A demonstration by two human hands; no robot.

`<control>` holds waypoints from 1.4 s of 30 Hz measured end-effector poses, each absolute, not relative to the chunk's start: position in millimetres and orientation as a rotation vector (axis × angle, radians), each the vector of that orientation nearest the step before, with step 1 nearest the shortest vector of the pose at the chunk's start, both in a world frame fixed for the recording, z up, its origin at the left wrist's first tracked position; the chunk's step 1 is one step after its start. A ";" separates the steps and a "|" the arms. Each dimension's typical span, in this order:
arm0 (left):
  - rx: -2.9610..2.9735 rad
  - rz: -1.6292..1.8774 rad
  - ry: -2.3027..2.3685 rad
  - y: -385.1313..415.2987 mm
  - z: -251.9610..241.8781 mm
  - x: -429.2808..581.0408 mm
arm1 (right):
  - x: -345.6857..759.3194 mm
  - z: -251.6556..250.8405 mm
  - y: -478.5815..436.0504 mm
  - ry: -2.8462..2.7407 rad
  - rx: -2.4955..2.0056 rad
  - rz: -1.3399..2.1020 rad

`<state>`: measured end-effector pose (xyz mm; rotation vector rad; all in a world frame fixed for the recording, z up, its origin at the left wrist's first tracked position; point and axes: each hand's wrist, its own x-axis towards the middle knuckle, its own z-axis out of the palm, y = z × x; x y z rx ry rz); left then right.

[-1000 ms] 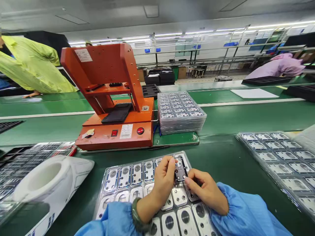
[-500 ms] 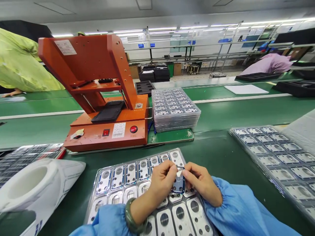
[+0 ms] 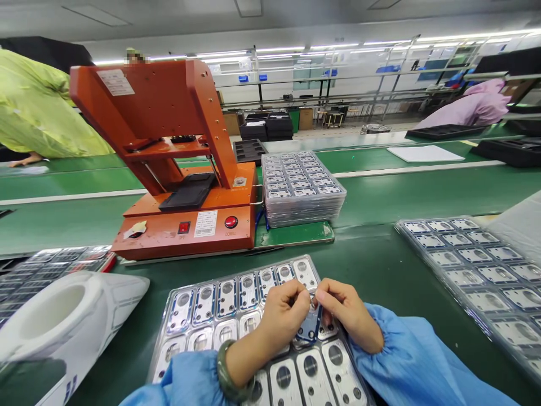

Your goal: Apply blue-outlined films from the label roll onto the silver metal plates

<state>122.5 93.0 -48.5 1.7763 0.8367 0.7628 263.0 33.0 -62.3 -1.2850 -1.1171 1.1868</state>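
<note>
My left hand (image 3: 281, 313), with a green bangle (image 3: 228, 372) at its wrist, has thumb and fingers pinched together. Close beside it, my right hand (image 3: 350, 311) is also in a pinch. Both meet at the upper end of a small blue-edged metal plate (image 3: 310, 327), tilted between them; the fingers hide that end. Beneath the hands lies a clear tray (image 3: 159, 327) with rows of silver rectangular plates (image 3: 284, 383), each with a round window and small holes. Some of the plates in the far row have blue edges.
An orange machine (image 3: 186, 239) stands behind the tray, next to a stack of filled clear trays (image 3: 302, 210). A white label roll (image 3: 84, 332) lies at left. Another filled tray (image 3: 473, 256) is at right. People in yellow (image 3: 38, 107) and pink (image 3: 473, 107) work beyond.
My hands have come closer together over the plate, which is now tilted more, its upper end covered by fingers. The tray and machine stay in place.
</note>
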 end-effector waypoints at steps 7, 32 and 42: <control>1.797 0.718 0.830 91.9 -50.0 124.1 | 261.1 -62.9 34.7 -1.141 -1.340 1.154; 1.448 1.039 1.029 101.5 -55.2 123.0 | 265.3 -61.6 31.7 -1.409 -1.300 1.196; 1.427 1.011 1.038 100.2 -55.3 126.4 | 260.0 -65.6 33.4 -1.392 -1.376 1.069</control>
